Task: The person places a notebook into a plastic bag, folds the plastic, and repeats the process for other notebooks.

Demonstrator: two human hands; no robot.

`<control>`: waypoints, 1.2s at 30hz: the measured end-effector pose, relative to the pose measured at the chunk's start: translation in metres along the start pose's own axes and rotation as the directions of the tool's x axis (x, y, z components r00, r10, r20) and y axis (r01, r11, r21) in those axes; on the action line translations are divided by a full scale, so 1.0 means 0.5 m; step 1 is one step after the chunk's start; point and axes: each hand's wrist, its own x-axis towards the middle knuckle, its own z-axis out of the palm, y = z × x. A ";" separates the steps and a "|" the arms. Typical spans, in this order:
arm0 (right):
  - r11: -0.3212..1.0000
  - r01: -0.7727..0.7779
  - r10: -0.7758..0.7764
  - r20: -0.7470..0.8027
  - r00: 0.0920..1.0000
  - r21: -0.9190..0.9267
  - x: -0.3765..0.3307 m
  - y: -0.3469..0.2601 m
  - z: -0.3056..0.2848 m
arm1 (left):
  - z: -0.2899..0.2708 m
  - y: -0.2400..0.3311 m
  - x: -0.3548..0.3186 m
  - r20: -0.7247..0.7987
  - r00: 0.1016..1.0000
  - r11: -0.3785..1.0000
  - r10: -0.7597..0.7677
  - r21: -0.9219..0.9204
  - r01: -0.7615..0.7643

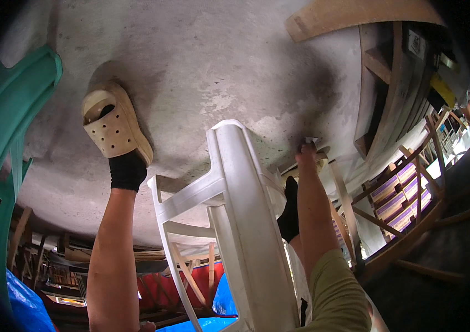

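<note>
Right hand (306,150) down at floor, arm in olive sleeve at full stretch. Fingers look bunched on small pale flat scrap (311,140) at 12 o'clock, but grip too small to tell for sure. Left hand out of view.

Step, by my read: reach-down at scrap. Next move calls for fine fingertip nip, since thin piece lies flush on rough grey concrete floor (201,61).

9 o'clock: smooth white moulded plastic chair (246,221). Further out: beige perforated rubber clog (114,130) over black sock. 3 o'clock: slatted wooden frames (401,193).

Grey concrete floor (201,61); green plastic chair (2,138) left; wooden frames (406,188) right.
</note>
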 end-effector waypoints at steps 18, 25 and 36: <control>0.780 0.487 -0.404 0.277 0.872 -0.394 0.049 0.028 -0.044 | 0.001 -0.001 0.001 0.049 0.999 0.997 -0.016 0.074 0.013; -0.151 0.839 -0.625 0.708 0.328 -0.522 0.254 -0.128 -0.142 | 0.027 0.033 0.018 0.037 0.998 0.998 0.052 -0.040 -0.050; 0.900 0.436 -0.363 0.599 0.714 0.026 -0.268 0.000 0.055 | -0.120 0.188 -0.385 0.134 0.991 0.977 0.014 -0.214 0.015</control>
